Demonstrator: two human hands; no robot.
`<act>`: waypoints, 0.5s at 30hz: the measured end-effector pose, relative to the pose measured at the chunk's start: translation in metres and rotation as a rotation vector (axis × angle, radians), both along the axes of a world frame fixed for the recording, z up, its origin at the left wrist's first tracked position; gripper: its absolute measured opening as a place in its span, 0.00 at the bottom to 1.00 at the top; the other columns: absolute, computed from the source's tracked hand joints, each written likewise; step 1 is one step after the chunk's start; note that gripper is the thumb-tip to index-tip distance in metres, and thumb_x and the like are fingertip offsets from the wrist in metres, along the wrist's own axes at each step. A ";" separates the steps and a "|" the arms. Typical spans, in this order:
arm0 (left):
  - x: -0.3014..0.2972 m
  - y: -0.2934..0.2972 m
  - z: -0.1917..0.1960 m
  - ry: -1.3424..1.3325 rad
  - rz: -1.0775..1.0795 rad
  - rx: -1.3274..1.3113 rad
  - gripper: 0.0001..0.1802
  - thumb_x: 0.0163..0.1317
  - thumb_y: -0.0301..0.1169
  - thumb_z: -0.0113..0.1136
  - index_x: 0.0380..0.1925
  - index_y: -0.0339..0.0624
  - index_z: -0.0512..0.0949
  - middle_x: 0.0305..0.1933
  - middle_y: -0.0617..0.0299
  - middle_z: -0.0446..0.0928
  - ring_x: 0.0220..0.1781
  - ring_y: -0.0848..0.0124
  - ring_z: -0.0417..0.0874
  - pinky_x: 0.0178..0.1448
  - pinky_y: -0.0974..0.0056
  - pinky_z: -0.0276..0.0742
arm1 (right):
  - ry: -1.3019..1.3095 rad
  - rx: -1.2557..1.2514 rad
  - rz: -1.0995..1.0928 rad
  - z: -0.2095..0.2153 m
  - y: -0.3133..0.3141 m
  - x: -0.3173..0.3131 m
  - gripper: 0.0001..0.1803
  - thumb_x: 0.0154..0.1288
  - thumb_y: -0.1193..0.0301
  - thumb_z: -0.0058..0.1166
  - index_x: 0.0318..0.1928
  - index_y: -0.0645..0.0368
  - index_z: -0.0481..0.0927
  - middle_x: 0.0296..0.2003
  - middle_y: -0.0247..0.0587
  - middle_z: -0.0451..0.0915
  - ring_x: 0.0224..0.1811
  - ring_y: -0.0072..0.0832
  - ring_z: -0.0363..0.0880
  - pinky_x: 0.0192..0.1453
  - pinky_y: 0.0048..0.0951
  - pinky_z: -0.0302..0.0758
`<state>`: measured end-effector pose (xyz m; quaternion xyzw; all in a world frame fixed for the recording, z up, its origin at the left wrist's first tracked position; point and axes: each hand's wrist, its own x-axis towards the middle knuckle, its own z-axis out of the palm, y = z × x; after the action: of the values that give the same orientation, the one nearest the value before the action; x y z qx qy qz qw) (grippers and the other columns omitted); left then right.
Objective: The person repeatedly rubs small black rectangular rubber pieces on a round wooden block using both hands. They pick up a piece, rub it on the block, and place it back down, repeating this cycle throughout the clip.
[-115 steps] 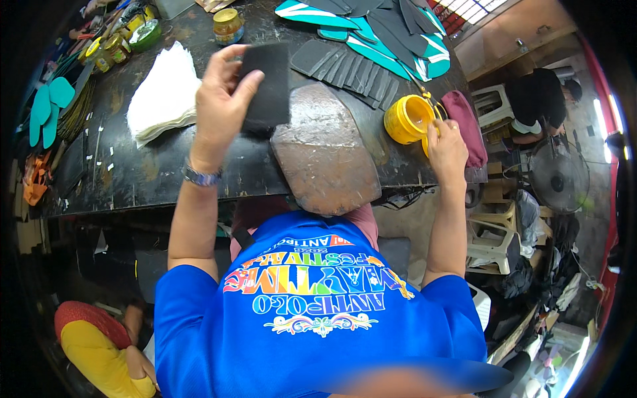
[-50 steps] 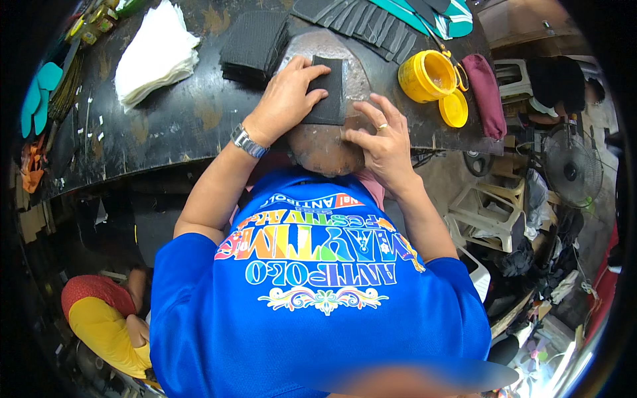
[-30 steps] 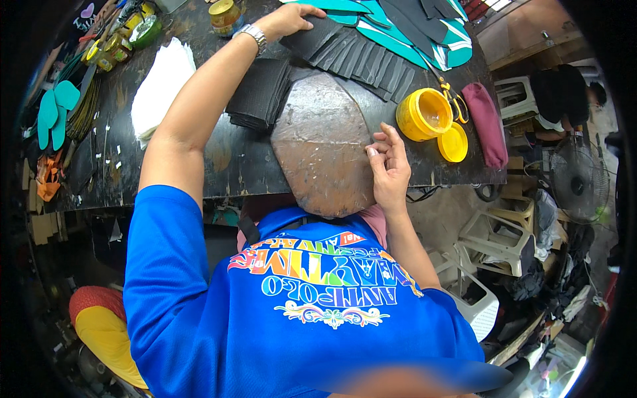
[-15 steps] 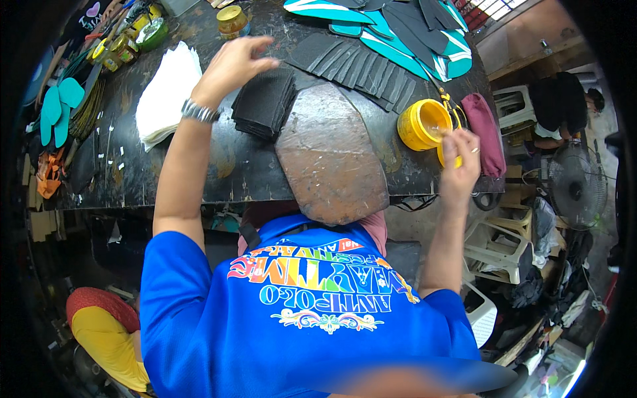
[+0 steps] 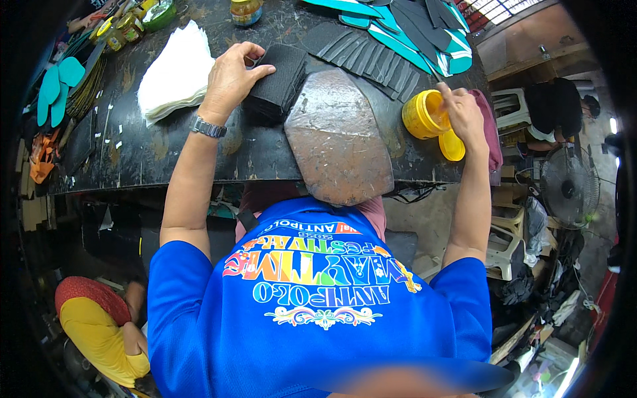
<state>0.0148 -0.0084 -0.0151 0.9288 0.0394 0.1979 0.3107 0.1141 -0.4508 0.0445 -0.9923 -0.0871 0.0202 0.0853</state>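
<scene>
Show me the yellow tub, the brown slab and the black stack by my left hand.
Yellow tub (image 5: pixel 415 118): head view, on its outer side wall.
Brown slab (image 5: pixel 340 140): head view, middle of its upper face.
Black stack (image 5: pixel 281 78): head view, on its top face.

Left arm (image 5: pixel 189 176) reached forward as I looked on, right arm (image 5: pixel 472 192) likewise, wrists (image 5: pixel 216 114) well apart, left hand (image 5: pixel 229 78) showed its back, thumb (image 5: pixel 263 70) spread from bent fingers (image 5: pixel 248 50), right hand (image 5: pixel 463 116) was half curled, slightly blurred.
</scene>
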 end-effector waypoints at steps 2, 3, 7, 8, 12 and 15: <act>0.001 0.000 -0.002 0.019 0.006 -0.062 0.21 0.56 0.38 0.77 0.48 0.42 0.85 0.46 0.57 0.87 0.45 0.64 0.89 0.51 0.61 0.84 | -0.311 0.187 0.029 -0.002 -0.003 -0.020 0.35 0.77 0.40 0.43 0.38 0.59 0.88 0.45 0.49 0.83 0.51 0.48 0.82 0.53 0.48 0.77; 0.001 0.000 -0.003 0.032 0.012 -0.103 0.22 0.56 0.38 0.77 0.49 0.43 0.85 0.46 0.57 0.87 0.44 0.64 0.88 0.51 0.61 0.83 | -0.434 0.166 0.048 -0.005 -0.003 -0.028 0.31 0.78 0.44 0.43 0.40 0.58 0.86 0.42 0.49 0.81 0.47 0.49 0.82 0.49 0.50 0.76; 0.000 -0.004 -0.005 -0.029 0.021 -0.142 0.22 0.57 0.40 0.77 0.49 0.43 0.86 0.44 0.58 0.87 0.43 0.65 0.88 0.50 0.61 0.83 | -0.408 -0.013 -0.041 -0.013 -0.006 -0.059 0.24 0.79 0.49 0.46 0.43 0.58 0.83 0.43 0.48 0.79 0.44 0.50 0.82 0.44 0.48 0.78; 0.000 -0.004 -0.005 -0.065 0.023 -0.070 0.22 0.57 0.40 0.77 0.49 0.44 0.86 0.44 0.58 0.87 0.42 0.65 0.88 0.49 0.61 0.84 | -0.403 -0.018 -0.040 -0.014 -0.007 -0.067 0.23 0.79 0.51 0.47 0.43 0.58 0.83 0.43 0.48 0.79 0.43 0.50 0.83 0.44 0.49 0.78; -0.002 -0.003 -0.003 0.008 0.029 0.083 0.23 0.57 0.43 0.77 0.50 0.44 0.86 0.43 0.57 0.87 0.41 0.65 0.88 0.49 0.60 0.84 | -0.419 0.010 -0.039 -0.020 -0.006 -0.095 0.17 0.74 0.56 0.55 0.44 0.57 0.85 0.45 0.48 0.80 0.42 0.50 0.84 0.45 0.49 0.80; 0.000 -0.001 -0.002 0.067 0.029 0.071 0.23 0.57 0.43 0.77 0.48 0.43 0.87 0.41 0.57 0.86 0.39 0.65 0.87 0.48 0.60 0.83 | -0.324 0.046 -0.072 -0.021 0.000 -0.113 0.16 0.72 0.56 0.59 0.44 0.56 0.87 0.46 0.48 0.81 0.43 0.50 0.84 0.45 0.48 0.80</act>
<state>0.0146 -0.0090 -0.0170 0.9447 0.0563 0.1722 0.2732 0.0011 -0.4509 0.0234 -0.9829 -0.0647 -0.1450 0.0937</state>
